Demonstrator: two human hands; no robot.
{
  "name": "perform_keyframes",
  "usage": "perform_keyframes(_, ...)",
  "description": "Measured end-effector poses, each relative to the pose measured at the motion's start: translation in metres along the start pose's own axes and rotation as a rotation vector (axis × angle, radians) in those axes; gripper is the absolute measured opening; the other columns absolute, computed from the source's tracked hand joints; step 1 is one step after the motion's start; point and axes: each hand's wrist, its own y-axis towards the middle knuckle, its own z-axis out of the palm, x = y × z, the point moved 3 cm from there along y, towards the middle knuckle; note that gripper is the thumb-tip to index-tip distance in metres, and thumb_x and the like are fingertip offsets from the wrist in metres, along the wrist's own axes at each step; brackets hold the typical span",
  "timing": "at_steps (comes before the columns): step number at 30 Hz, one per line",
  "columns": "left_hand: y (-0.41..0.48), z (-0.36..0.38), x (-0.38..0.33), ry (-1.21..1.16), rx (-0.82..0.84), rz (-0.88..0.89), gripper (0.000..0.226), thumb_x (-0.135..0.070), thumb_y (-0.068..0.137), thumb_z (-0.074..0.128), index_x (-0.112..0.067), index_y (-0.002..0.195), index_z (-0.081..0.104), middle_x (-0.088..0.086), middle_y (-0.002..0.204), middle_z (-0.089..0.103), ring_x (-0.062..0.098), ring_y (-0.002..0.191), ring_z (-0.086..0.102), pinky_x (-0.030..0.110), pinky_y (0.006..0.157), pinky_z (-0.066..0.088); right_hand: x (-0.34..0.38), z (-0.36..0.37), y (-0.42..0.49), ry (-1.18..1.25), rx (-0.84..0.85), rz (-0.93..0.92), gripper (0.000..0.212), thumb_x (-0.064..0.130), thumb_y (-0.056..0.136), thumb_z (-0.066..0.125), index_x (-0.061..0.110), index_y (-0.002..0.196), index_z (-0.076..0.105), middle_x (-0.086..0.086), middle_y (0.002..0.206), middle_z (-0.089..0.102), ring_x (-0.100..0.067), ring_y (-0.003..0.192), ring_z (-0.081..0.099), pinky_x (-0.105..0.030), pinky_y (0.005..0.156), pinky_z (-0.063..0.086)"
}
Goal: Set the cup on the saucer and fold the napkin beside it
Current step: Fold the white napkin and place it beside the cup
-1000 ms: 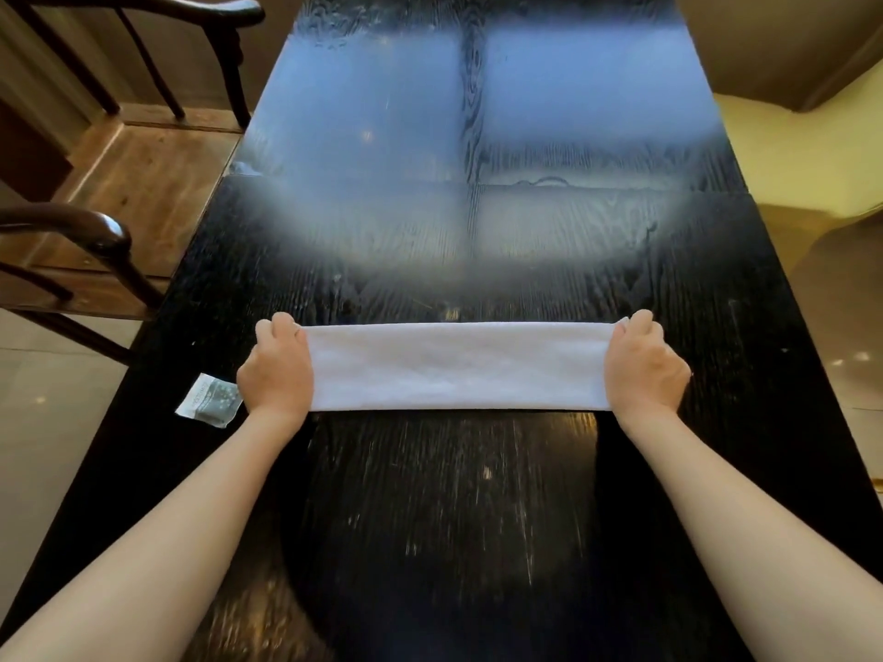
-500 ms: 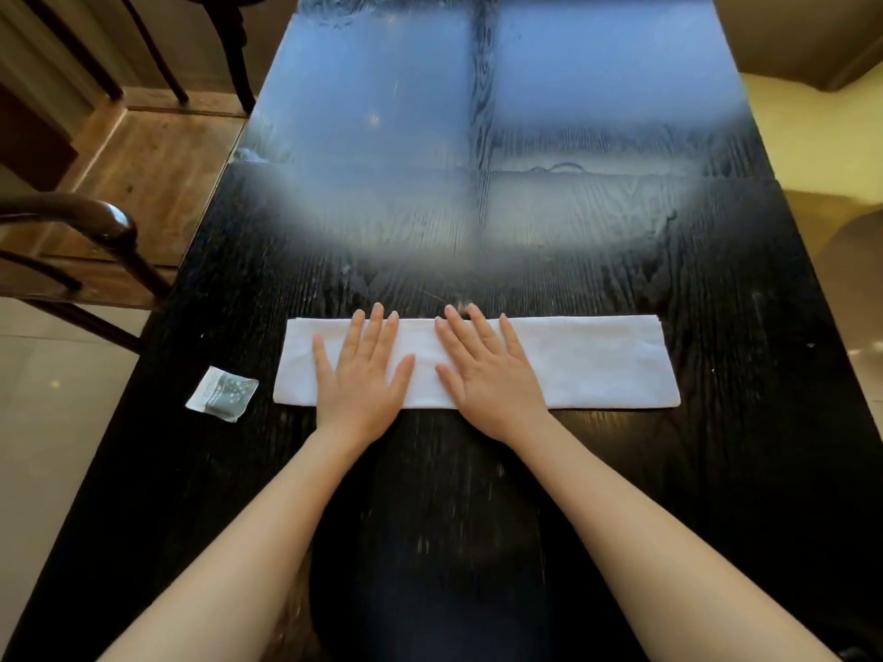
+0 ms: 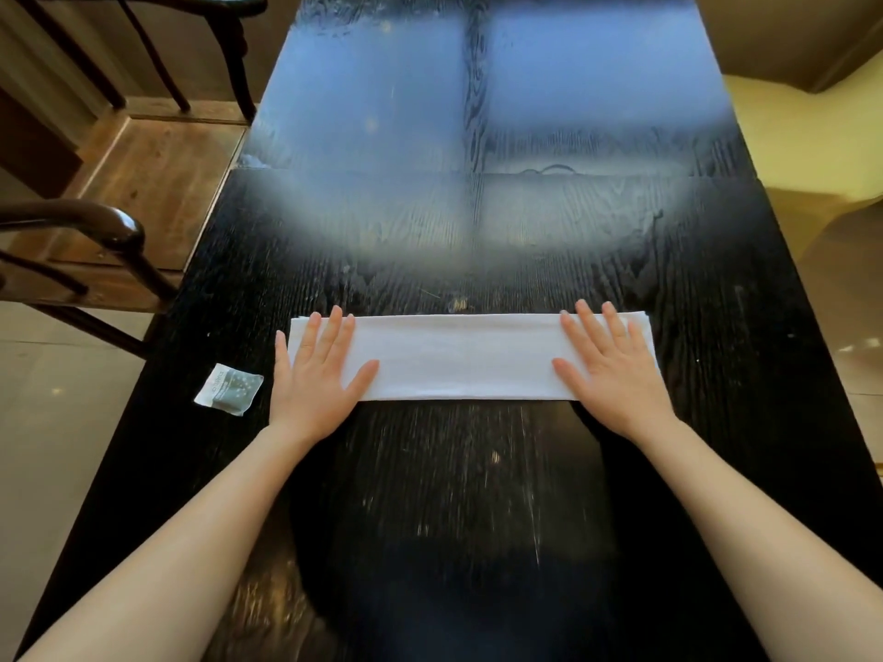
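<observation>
Napkin (image 3: 458, 358) lies as a long narrow strip on the counter (image 3: 478, 494), left hand (image 3: 315, 379) and right hand (image 3: 616, 375) pressing its ends flat, fingers (image 3: 592, 327) straight and slightly spread — folding partly done, likely more folds left; cup and saucer not in view.

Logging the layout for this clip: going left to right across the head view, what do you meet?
chair arm → packet → left hand → napkin → right hand
</observation>
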Motion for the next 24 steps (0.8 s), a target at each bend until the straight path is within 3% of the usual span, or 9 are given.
perform_keyframes(4,0.001,0.0,0.001,0.008,0.003,0.007,0.075,-0.065,0.086,0.011,-0.025,0.148,0.0,-0.004,0.159,-0.004,0.016,0.145,-0.007,0.049,0.114,-0.012,-0.011,-0.006,-0.003,-0.003,0.04,-0.031,0.068,0.054,0.093,0.025,0.024,0.149,0.0,0.001,0.16,-0.004,-0.021,0.147,-0.008,-0.037,0.118,-0.008)
perform_keyframes(10,0.005,0.004,0.01,0.02,0.105,0.117,0.082,-0.067,0.085,0.016,-0.02,0.146,-0.01,-0.001,0.156,-0.017,0.016,0.143,-0.018,0.048,0.113,-0.018,-0.042,-0.022,-0.021,-0.112,0.162,-0.287,0.083,0.063,0.088,0.03,0.017,0.146,-0.007,0.003,0.151,-0.017,-0.015,0.143,-0.015,-0.028,0.115,-0.014)
perform_keyframes(11,0.003,0.004,0.013,0.052,0.133,0.181,0.089,-0.073,0.079,0.011,-0.02,0.145,-0.015,-0.001,0.154,-0.021,0.016,0.141,-0.022,0.047,0.113,-0.02,-0.046,-0.027,-0.026,-0.148,0.14,-0.316,0.081,0.059,0.09,0.035,0.015,0.148,-0.001,0.001,0.153,-0.011,-0.016,0.145,-0.008,-0.029,0.117,-0.009)
perform_keyframes(13,-0.001,0.001,0.022,0.12,0.19,0.297,0.1,-0.084,0.065,0.001,-0.021,0.139,-0.023,-0.002,0.151,-0.027,0.015,0.138,-0.028,0.044,0.112,-0.023,-0.046,-0.037,-0.034,-0.179,0.039,-0.382,0.071,0.039,0.089,0.057,0.003,0.144,0.028,-0.013,0.154,0.023,-0.028,0.142,0.026,-0.037,0.117,0.017)
perform_keyframes(15,-0.002,-0.006,0.029,0.138,0.228,0.351,0.101,-0.087,0.061,-0.01,-0.022,0.138,-0.021,-0.003,0.149,-0.026,0.016,0.139,-0.025,0.045,0.113,-0.019,-0.041,-0.043,-0.036,-0.171,-0.046,-0.419,0.061,0.009,0.069,0.078,-0.01,0.123,0.054,-0.028,0.131,0.054,-0.041,0.119,0.055,-0.051,0.097,0.046)
perform_keyframes(16,-0.002,-0.01,0.032,0.139,0.227,0.363,0.1,-0.084,0.063,-0.01,-0.021,0.14,-0.016,-0.002,0.151,-0.021,0.018,0.14,-0.021,0.046,0.114,-0.015,-0.04,-0.043,-0.036,-0.162,-0.077,-0.427,0.06,-0.002,0.06,0.079,-0.012,0.115,0.059,-0.03,0.122,0.059,-0.044,0.111,0.06,-0.055,0.087,0.052)
perform_keyframes(18,-0.003,-0.019,0.032,0.175,0.194,0.412,0.087,-0.069,0.077,0.006,-0.017,0.146,0.001,0.005,0.156,-0.003,0.023,0.144,-0.005,0.047,0.116,-0.009,-0.04,-0.045,-0.037,-0.116,-0.093,-0.412,0.058,-0.01,0.056,0.074,-0.012,0.112,0.06,-0.029,0.12,0.061,-0.044,0.107,0.062,-0.054,0.08,0.056)
perform_keyframes(21,-0.006,-0.027,0.031,0.289,0.132,0.513,0.069,-0.024,0.081,0.045,-0.009,0.145,0.024,0.014,0.154,0.021,0.033,0.142,0.019,0.05,0.116,0.0,-0.044,-0.044,-0.037,0.106,-0.124,-0.288,0.049,-0.009,0.069,0.066,-0.003,0.118,0.061,-0.02,0.131,0.057,-0.036,0.116,0.058,-0.046,0.094,0.051)
perform_keyframes(24,-0.004,-0.038,0.027,0.165,0.057,0.457,0.061,0.005,0.076,0.053,-0.007,0.136,0.044,0.014,0.144,0.043,0.032,0.134,0.04,0.049,0.116,0.009,-0.048,-0.043,-0.034,0.354,-0.188,-0.145,0.036,-0.009,0.077,0.06,0.0,0.111,0.066,-0.014,0.129,0.06,-0.029,0.12,0.057,-0.037,0.105,0.04)
